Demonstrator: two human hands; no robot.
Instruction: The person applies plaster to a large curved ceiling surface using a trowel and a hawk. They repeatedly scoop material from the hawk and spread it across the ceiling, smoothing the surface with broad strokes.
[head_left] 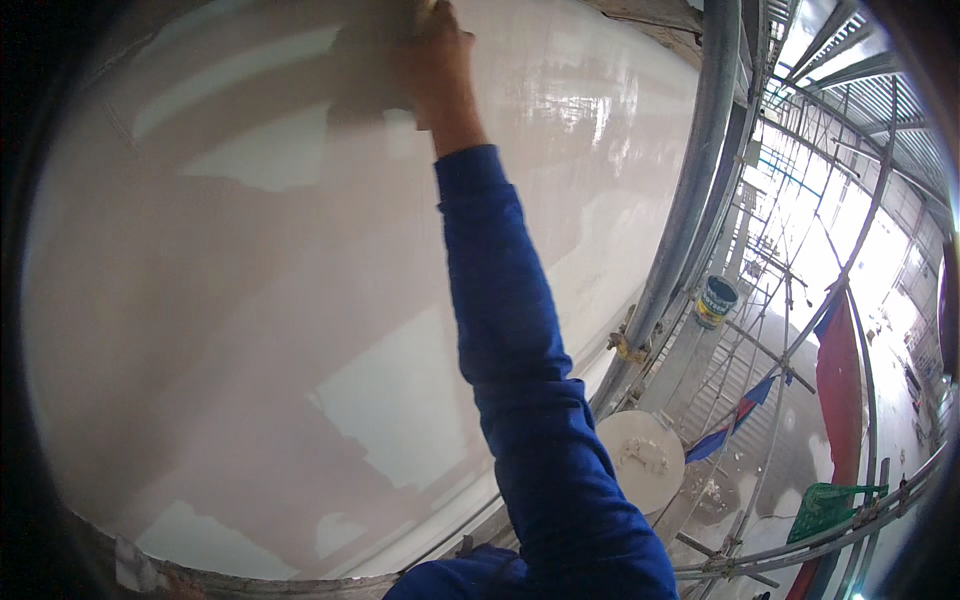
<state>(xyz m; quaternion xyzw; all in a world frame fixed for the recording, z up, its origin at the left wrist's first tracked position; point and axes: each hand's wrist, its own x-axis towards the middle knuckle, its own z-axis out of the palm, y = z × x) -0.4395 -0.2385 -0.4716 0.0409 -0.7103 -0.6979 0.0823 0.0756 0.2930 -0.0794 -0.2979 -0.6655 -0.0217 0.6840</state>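
Panel (pixel 250 350) spreads wide; right hand (pixel 443 65) near its top, grip too blurred to tell; pipe (pixel 694 180) edges its right, labelled bucket (pixel 713 308) beyond.

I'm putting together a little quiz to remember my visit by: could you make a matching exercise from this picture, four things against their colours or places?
Things:
1. Right hand
2. Bucket
3. Long hanging cloth
4. Perforated plastic item

Colours or places:
A. Mostly red
B. Standing on a plank, to the right of the thick metal pole
C. Green, low on the right of the picture
D. Close to the picture's top edge

Right pairs: 1-D, 2-B, 3-A, 4-C.
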